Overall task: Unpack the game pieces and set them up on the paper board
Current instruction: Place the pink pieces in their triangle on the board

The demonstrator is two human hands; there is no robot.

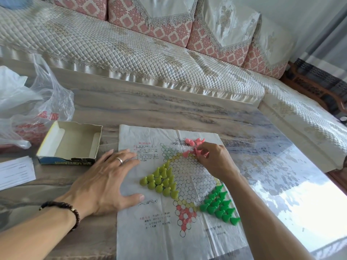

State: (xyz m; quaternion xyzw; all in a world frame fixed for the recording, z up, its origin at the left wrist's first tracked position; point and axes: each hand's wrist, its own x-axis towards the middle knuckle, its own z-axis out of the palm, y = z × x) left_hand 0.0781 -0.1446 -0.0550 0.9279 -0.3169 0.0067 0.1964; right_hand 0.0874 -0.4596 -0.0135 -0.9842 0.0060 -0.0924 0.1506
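The paper board lies flat on the table, printed with a star of circles. Several yellow-green pieces stand in a triangle on its left point. Several bright green pieces fill the lower right point. Pink pieces lie loosely at the far point. My right hand reaches over the far point and pinches a pink piece between its fingertips. My left hand rests flat on the board's left edge with fingers spread, wearing a ring.
An empty cardboard box stands left of the board. A crumpled plastic bag lies at the far left, a white paper slip at the left edge. A quilted sofa runs behind the glossy table.
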